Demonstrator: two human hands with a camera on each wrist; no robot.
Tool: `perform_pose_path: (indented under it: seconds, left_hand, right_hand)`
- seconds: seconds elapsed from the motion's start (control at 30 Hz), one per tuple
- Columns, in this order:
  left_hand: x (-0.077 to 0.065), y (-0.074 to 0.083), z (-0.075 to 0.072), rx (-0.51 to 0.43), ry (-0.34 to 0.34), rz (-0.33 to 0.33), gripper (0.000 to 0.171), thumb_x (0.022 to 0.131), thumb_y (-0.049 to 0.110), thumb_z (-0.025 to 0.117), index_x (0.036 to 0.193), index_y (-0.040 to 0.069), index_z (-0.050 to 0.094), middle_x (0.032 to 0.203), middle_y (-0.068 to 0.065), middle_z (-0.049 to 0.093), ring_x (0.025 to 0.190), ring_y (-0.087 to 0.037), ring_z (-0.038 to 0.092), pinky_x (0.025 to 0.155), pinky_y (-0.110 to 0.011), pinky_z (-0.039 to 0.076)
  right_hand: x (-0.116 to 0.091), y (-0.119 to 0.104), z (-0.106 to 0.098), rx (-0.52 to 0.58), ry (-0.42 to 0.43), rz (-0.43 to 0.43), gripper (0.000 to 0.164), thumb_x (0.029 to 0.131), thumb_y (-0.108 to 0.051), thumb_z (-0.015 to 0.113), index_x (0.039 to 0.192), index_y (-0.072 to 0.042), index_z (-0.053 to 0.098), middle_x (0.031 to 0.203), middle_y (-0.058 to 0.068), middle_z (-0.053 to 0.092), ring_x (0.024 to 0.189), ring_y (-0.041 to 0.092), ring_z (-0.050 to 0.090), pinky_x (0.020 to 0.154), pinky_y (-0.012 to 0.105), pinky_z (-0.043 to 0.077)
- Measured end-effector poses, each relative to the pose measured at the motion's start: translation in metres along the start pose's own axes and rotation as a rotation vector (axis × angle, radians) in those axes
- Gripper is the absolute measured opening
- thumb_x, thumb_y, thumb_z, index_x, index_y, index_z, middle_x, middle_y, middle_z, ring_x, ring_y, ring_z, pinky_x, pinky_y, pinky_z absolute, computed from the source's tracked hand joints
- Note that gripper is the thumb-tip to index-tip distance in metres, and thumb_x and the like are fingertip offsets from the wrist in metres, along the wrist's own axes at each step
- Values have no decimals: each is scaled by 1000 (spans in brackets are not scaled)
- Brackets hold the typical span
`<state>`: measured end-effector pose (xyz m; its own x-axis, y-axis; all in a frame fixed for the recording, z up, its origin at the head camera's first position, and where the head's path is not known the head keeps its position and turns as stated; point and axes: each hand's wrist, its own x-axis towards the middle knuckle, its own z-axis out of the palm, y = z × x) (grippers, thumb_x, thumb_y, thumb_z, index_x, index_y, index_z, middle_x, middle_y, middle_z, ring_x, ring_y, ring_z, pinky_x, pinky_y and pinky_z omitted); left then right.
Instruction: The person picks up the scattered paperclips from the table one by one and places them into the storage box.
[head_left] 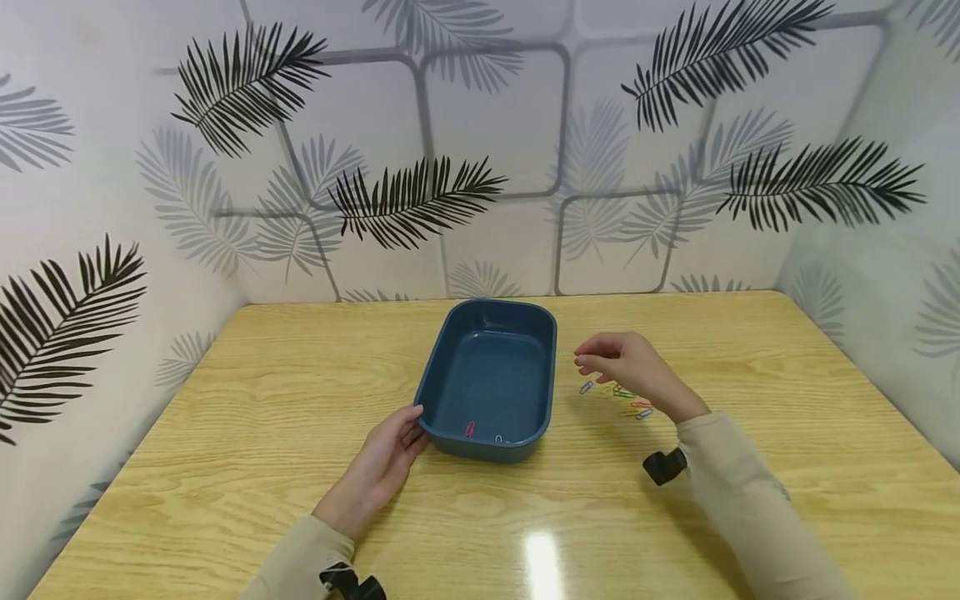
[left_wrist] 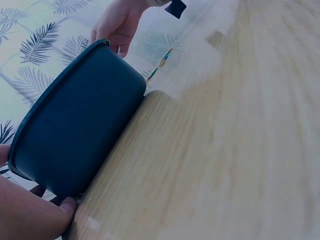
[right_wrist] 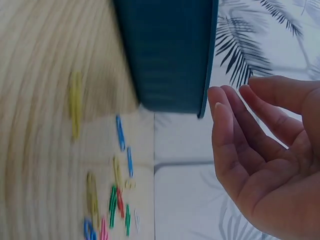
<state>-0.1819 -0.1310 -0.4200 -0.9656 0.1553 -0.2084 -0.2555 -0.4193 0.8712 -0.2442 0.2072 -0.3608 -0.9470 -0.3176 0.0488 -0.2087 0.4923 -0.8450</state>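
Note:
A dark blue rectangular tray [head_left: 546, 367] stands on the wooden table. My left hand [head_left: 382, 458] grips its near left corner, thumb at the rim and fingers against the outer wall. Inside, at the near end, lie a red paper clip [head_left: 470, 428] and a whitish one [head_left: 498, 438]. My right hand [head_left: 626, 362] hovers right of the tray, above a scatter of coloured paper clips [head_left: 624, 393]. In the right wrist view its fingers [right_wrist: 225, 145] bend loosely, with nothing showing between the tips. Among the loose clips are a yellow clip [right_wrist: 75, 105] and a blue clip [right_wrist: 120, 132].
The light wooden table [head_left: 300, 375] runs back to a wall [head_left: 495, 125] with a leaf pattern. Small black devices are strapped at both wrists, one [head_left: 665, 467] on the right sleeve. A bright light reflection [head_left: 542, 562] shows near the table's front.

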Motion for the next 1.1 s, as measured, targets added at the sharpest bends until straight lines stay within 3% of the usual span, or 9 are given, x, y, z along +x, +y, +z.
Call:
perform_pose_path:
  seconds: [0.2, 0.63, 0.83, 1.1]
  left_hand:
    - [-1, 1, 0, 2, -11, 8, 50, 99, 10, 44, 142, -13, 31, 147, -26, 33, 135, -29, 30, 111, -38, 26]
    - [-1, 0, -1, -2, -21, 8, 50, 99, 9, 43, 142, -13, 31, 147, -27, 32, 136, -29, 29, 112, -39, 25]
    - [0, -1, -2, 4, -17, 16, 49, 99, 10, 44, 141, -13, 33, 146, -27, 34, 135, -29, 31, 111, -39, 26]
    - [1, 0, -2, 18, 2, 21, 47, 99, 11, 45, 139, -13, 36, 142, -24, 41, 130, -26, 37, 108, -36, 30]
  right_hand:
    - [-8, 19, -19, -85, 34, 26, 37, 98, -19, 58, 121, 9, 60, 110, 25, 64, 99, 38, 62, 81, 48, 53]
    - [-26, 43, -62, -169, 12, 102, 42, 97, -18, 60, 125, 12, 55, 118, 26, 61, 101, 36, 60, 83, 46, 53]
    - [-30, 59, -82, -214, -44, 168, 40, 93, -13, 64, 121, 14, 56, 110, 23, 64, 96, 30, 62, 80, 43, 54]
    - [-30, 74, -88, -287, -153, 217, 41, 84, -7, 72, 115, 15, 56, 106, 26, 62, 96, 35, 60, 76, 39, 53]
